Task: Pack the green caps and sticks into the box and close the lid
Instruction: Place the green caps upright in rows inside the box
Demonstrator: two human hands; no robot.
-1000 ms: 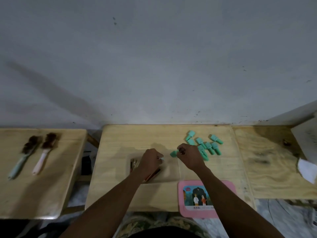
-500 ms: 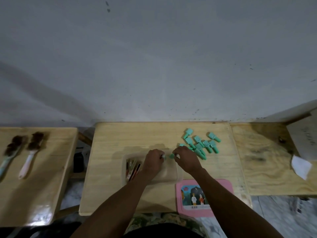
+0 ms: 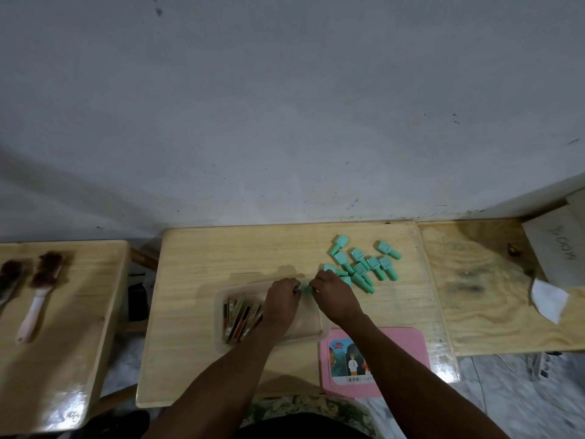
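Nearest, the pink lid (image 3: 397,359) lies flat on the table (image 3: 205,258), at 5 o'clock from the hands. The clear box (image 3: 310,326) sits just beside it, with the sticks (image 3: 240,318) in its 9 o'clock end. Over the box's far edge, the right hand (image 3: 335,299) pinches one green cap (image 3: 305,289). The left hand (image 3: 281,302) has curled fingers touching that cap; I cannot tell if it grips. More green caps (image 3: 364,264) lie heaped at 1 o'clock.

Mint-green caps (image 3: 364,264) on a pale, grained wooden table (image 3: 221,255) — the box (image 3: 219,312) is clear, its sticks (image 3: 240,318) gold, red and brown; the lid (image 3: 405,350) is pink with a cartoon picture.
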